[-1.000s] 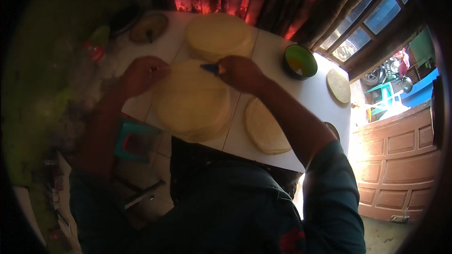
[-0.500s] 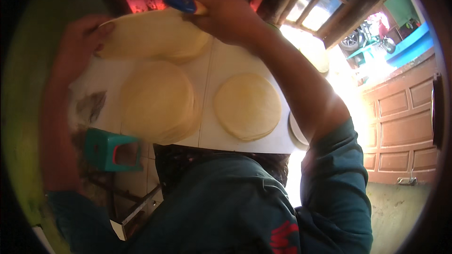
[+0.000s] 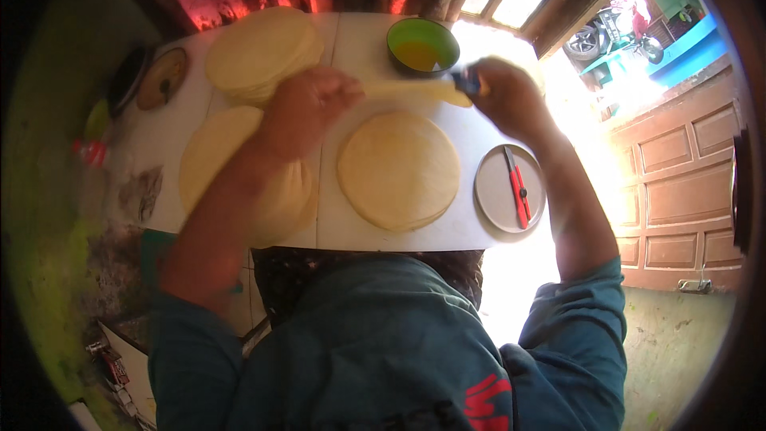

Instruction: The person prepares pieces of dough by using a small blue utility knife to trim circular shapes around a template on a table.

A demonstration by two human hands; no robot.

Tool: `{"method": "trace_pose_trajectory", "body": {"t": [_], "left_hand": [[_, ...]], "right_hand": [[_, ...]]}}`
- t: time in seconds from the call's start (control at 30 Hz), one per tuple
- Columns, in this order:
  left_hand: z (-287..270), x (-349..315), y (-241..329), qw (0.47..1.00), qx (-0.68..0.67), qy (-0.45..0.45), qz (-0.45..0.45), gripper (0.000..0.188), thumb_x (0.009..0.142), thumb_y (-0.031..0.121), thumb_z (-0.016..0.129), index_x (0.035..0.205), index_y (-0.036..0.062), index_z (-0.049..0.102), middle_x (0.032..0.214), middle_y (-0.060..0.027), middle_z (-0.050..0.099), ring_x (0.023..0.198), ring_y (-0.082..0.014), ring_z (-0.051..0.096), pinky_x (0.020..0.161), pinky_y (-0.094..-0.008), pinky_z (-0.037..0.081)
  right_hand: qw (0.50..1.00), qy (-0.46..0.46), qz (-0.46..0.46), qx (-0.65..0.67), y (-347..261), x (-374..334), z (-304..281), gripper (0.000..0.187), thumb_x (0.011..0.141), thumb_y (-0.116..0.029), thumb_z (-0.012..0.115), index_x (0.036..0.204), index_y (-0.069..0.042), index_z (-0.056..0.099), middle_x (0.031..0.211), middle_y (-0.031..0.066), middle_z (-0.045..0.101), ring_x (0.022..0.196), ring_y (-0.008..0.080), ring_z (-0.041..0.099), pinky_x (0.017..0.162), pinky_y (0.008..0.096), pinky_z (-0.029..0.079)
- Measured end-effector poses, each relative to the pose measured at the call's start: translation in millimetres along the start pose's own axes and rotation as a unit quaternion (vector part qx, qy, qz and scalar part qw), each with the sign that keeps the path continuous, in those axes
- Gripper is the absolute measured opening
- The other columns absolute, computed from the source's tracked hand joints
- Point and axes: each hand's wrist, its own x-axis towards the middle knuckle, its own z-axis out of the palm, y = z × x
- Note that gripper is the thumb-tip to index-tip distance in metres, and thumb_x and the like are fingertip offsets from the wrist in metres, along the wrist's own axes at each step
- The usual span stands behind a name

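Observation:
A thin pale dough round (image 3: 408, 90) hangs between my hands, seen nearly edge-on above the far side of the middle stack of dough rounds (image 3: 399, 172). My left hand (image 3: 319, 104), blurred, grips its left end with closed fingers. At its right end, my right hand (image 3: 511, 100) is closed on the dough and also on a blue-handled tool (image 3: 467, 82), whose working end I cannot make out. Just behind the dough stands a green bowl (image 3: 423, 46) with yellow liquid. My left forearm partly covers a taller near-left stack of dough rounds (image 3: 211, 156).
Another dough stack (image 3: 259, 52) stands at the back left of the white table (image 3: 331, 219). At the right, a grey plate (image 3: 488, 187) bears a red-handled knife (image 3: 519, 191). A round brown-topped container (image 3: 162, 80) stands far left. A green stool (image 3: 155, 251) is below the table's left edge.
Both hands have carried the dough round rightward from over the back-left stack to above the middle stack. The green bowl and the plate's knife have come into sight.

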Motion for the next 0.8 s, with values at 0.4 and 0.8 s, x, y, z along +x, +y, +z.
{"method": "trace_pose_trajectory", "body": {"t": [0.4, 0.8], "left_hand": [[116, -126, -55, 0.991, 0.034, -0.099, 0.078, 0.03, 0.089, 0.011, 0.071, 0.119, 0.006, 0.072, 0.12, -0.0138, 0.067, 0.12, -0.0333, 0.062, 0.102, -0.0438, 0.051], [119, -140, -44, 0.981, 0.078, -0.082, 0.155, 0.029, 0.086, 0.007, 0.071, 0.115, 0.0072, 0.072, 0.112, -0.0124, 0.07, 0.114, -0.0366, 0.065, 0.096, -0.0455, 0.055]], "right_hand": [[0.995, -0.024, -0.086, 0.043, 14, -156, 113, 0.023, 0.074, -0.004, 0.07, 0.094, -0.015, 0.066, 0.086, 0.0032, 0.063, 0.077, 0.0264, 0.062, 0.071, 0.0382, 0.049], [0.995, -0.031, -0.093, 0.034, 12, -179, 115, 0.03, 0.071, -0.002, 0.072, 0.098, -0.014, 0.068, 0.089, 0.0027, 0.066, 0.078, 0.0254, 0.064, 0.071, 0.0379, 0.048]]}}
